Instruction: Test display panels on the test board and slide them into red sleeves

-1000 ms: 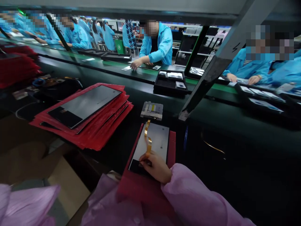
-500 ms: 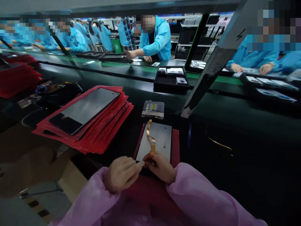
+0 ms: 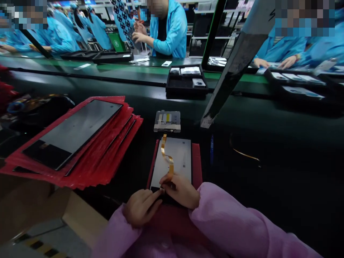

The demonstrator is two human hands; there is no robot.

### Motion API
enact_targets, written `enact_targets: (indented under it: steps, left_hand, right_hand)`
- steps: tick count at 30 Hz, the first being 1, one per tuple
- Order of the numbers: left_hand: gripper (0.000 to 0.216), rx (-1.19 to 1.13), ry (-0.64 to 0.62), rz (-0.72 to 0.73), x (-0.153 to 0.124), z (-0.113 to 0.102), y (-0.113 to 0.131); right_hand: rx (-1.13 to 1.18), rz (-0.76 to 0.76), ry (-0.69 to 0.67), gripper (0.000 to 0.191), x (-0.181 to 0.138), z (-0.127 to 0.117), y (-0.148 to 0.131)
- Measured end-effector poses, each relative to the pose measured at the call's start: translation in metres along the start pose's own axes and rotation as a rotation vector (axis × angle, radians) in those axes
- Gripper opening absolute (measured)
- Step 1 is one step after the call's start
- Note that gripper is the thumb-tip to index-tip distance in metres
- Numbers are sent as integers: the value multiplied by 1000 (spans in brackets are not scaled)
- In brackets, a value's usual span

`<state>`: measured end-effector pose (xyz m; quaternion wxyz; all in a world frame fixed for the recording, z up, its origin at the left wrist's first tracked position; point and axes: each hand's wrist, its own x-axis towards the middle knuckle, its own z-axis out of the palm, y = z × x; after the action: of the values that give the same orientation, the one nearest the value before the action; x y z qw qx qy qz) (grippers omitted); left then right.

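A grey display panel [image 3: 177, 157] lies on a red sheet [image 3: 196, 161] in front of me. An orange flex cable [image 3: 166, 154] curls over it up to a small grey test box [image 3: 167, 121]. My right hand [image 3: 179, 190] is closed, pinching the near end of the flex cable at the panel's near edge. My left hand [image 3: 141, 207] is curled, its forefinger stretched out and touching the panel's near left corner beside the right hand. Both sleeves are pink.
A stack of red sheets with a dark panel on top [image 3: 71, 134] lies at the left. A black tray [image 3: 185, 84] sits beyond the test box. A slanted metal post [image 3: 228, 75] rises at the right. A cardboard box [image 3: 53, 215] is near left. People in blue coats work across the belt.
My left hand came into view and joined the right at the panel's near edge. My view dropped and moved a little; the right hand stayed on the cable end.
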<state>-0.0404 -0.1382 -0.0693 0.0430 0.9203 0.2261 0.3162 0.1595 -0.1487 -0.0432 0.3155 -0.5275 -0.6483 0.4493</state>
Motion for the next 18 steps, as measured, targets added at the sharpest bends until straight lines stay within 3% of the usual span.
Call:
enact_targets:
  steps: [7, 18]
  left_hand:
    - [19, 38, 69, 29, -7, 4, -2]
    - [21, 58, 58, 0, 1, 1, 3]
  right_hand:
    - [12, -14, 16, 16, 0, 0, 1]
    - [19, -91, 15, 14, -3, 1, 3]
